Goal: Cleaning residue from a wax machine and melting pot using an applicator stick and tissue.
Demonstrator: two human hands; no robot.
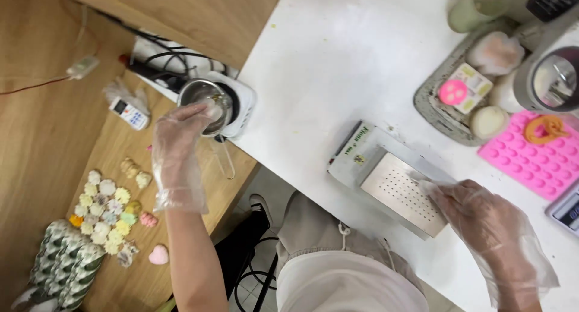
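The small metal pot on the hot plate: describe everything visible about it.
The small metal pot is round, shiny and steel-looking, standing upright on a white hot plate set on the low wooden side table. Its open mouth faces up; the contents cannot be made out. The left hand, in a clear plastic glove, reaches over its rim and touches it, hiding part of it. Black cables lie behind it.

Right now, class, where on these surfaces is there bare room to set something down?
The white table lies bare between the hotplate and the grey tray. Its right end is crowded: pink mould, steel cup. The low wooden table carries many small moulded pieces.
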